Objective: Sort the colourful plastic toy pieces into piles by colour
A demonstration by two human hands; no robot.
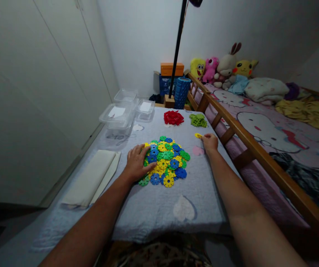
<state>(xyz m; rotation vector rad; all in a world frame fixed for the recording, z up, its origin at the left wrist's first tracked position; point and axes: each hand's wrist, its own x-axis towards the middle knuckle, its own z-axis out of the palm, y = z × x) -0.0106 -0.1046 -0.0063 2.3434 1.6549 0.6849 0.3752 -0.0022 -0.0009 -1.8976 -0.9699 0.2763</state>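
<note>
A heap of plastic snowflake discs in yellow, blue and green lies in the middle of the cloth-covered table. My left hand rests against the heap's left side, fingers spread over the discs, gripping none that I can see. Off to the right of the heap, my right hand pinches a yellow snowflake disc by its edge, near the table's right side. Beyond it sits a pile of light green pieces, with a pile of red pieces to its left.
Clear plastic boxes stand at the back left, two with white paper on their lids. A folded cream cloth lies on the left. The wooden bed rail runs along the right edge; a black pole rises behind the table.
</note>
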